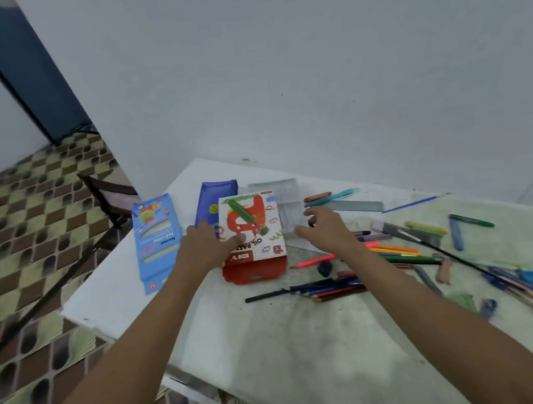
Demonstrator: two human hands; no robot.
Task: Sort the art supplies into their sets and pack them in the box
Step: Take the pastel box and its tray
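A white and red oil pastel box point(255, 232) lies on the table with its red flap open toward me. My left hand point(209, 244) grips its left edge, thumb on top of the lid. My right hand point(321, 229) hovers just right of the box with fingers loosely curled, holding nothing. A light blue neon pencil box point(156, 241) lies to the left. A dark blue pouch point(216, 200) lies behind the pastel box. Loose coloured pencils point(329, 288), markers point(400, 252) and crayons are scattered to the right.
A clear plastic insert tray point(286, 196) lies behind the pastel box. A grey ruler point(356, 205) and a paintbrush point(404, 231) lie at the right. The table's left edge point(84, 317) drops to a checkered floor, with a dark chair point(108, 194) there.
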